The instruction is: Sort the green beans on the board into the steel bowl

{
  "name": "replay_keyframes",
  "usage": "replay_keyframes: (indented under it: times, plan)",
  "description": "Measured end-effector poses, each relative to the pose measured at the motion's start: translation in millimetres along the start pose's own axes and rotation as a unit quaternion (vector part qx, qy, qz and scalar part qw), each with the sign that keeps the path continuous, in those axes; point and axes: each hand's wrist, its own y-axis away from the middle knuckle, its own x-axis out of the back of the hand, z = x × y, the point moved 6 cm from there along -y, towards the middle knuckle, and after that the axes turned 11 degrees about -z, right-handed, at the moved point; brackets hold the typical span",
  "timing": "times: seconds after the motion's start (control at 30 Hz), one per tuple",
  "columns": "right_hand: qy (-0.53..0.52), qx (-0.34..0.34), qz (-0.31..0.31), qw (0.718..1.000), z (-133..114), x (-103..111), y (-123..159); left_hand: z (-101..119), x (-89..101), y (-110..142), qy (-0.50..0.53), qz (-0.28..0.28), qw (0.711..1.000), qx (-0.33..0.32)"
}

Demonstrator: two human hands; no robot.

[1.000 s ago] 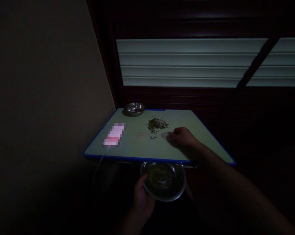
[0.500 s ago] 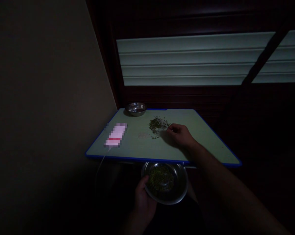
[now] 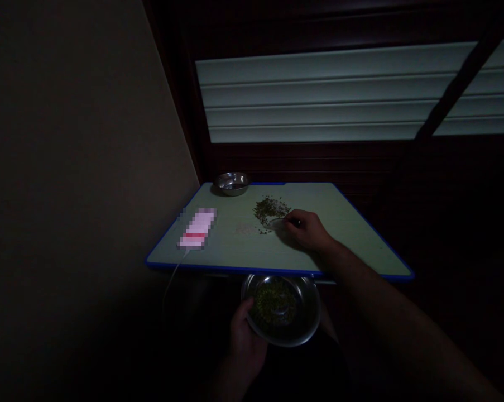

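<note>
Blurred phone (image 3: 197, 229) with cable (image 3: 173, 278), lay on the table (image 3: 226, 259); no brand or writing was legible. Small steel bowl (image 3: 234, 191), stood at the back. Left hand (image 3: 247, 340): fingers gripped the large steel bowl (image 3: 309, 310), green bits (image 3: 272, 304) inside, below the front edge. Seed pile (image 3: 267, 209), lay loose mid-table. Right hand (image 3: 306, 229): fingers pinched a thin pale piece (image 3: 276, 223) beside the pile. Step, as judged: working the pile's near edge; next move called for a light, low touch.
</note>
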Motion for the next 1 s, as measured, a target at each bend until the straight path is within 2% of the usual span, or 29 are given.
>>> replay_keyframes:
  times: [0.47, 0.73, 0.83, 1.0]
  plan:
    - [0.069, 0.022, -0.011, 0.997, 0.1, -4.0, -0.2, -0.3, -0.8, -1.4, 0.0, -0.01, 1.0, 0.003]
    - [0.001, 0.02, -0.034, 0.999, -0.1, -4.9, 0.3, -0.7, 0.4, -0.3, 0.002, 0.005, 1.0, 0.003]
    - [-0.034, -0.007, -0.025, 0.999, 3.0, -3.8, 0.5, -0.1, -1.0, 1.2, 0.006, 0.009, 1.0, -0.001]
    - [-0.025, -0.025, -0.009, 0.999, 5.8, -3.2, 0.1, 0.5, -2.6, 1.8, 0.002, 0.004, 1.0, -0.003]
